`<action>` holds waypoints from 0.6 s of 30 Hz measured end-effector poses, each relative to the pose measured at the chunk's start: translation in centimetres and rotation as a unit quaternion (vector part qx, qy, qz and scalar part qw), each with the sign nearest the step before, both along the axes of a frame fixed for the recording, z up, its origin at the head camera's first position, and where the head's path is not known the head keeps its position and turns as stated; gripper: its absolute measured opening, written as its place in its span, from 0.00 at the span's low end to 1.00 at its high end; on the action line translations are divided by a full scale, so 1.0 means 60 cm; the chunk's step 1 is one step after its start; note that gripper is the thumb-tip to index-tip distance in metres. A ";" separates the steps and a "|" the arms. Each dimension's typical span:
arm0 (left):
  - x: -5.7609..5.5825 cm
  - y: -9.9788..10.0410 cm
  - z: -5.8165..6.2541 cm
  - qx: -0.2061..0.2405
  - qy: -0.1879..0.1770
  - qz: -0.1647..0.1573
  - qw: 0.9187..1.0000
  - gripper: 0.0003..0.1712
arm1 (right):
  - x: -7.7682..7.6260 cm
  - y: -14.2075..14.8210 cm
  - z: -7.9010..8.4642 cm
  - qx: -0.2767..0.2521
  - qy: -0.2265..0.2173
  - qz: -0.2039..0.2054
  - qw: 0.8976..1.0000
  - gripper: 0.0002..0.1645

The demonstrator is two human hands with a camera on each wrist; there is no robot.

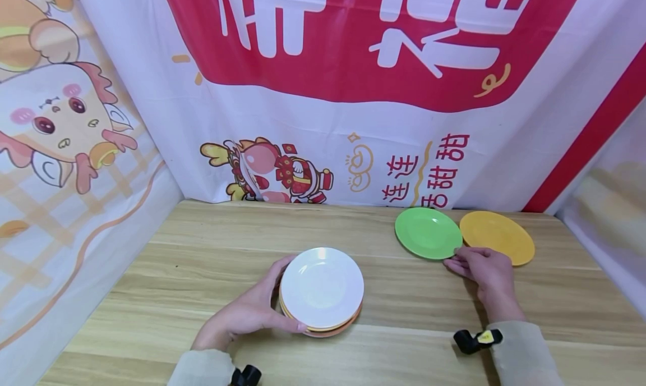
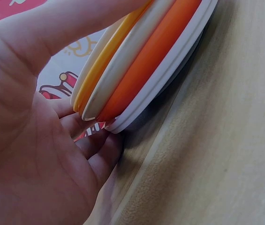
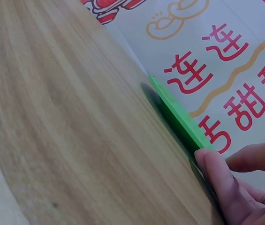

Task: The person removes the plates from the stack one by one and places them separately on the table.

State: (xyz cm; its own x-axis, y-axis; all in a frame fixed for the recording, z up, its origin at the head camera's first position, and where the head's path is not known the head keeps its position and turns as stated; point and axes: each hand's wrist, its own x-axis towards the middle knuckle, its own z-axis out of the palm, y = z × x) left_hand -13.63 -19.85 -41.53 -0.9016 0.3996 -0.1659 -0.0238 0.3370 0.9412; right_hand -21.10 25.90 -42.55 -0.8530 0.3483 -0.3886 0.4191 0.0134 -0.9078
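Tabletop (image 1: 404,335) below, right fingers (image 3: 218,173) pinch a green plate (image 1: 428,233).

1. The left hand (image 2: 36,140) grips a stack of plates (image 2: 146,65) at its edge, the thumb (image 2: 71,28) stretching across the top of the view (its tip is cut off there).
2. The fingers (image 2: 106,157) curl in at the rims, the lowest ones touching the bottom plate.
3. From the top, the rims run pale, yellow (image 2: 106,58), cream (image 2: 134,49), orange (image 2: 151,56) and white (image 2: 162,77).
4. Dark shadow lies under the stack on the wooden tabletop (image 2: 226,140).
5. Behind hangs a printed cloth (image 2: 61,66) with red figures.
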 end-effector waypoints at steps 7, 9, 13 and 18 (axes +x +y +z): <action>0.000 0.001 0.000 -0.002 -0.001 0.002 1.000 0.72 | -0.002 -0.004 0.003 0.004 0.001 -0.024 1.000 0.31; 0.001 0.001 0.000 -0.002 -0.001 0.002 1.000 0.72 | -0.001 -0.008 0.006 0.011 0.001 -0.020 1.000 0.31; 0.001 0.001 0.000 -0.001 -0.001 0.002 1.000 0.73 | 0.002 -0.023 0.014 0.027 0.013 0.007 1.000 0.32; 0.002 0.002 0.001 -0.001 -0.002 0.004 1.000 0.73 | 0.003 -0.055 0.023 0.037 0.043 0.058 0.997 0.27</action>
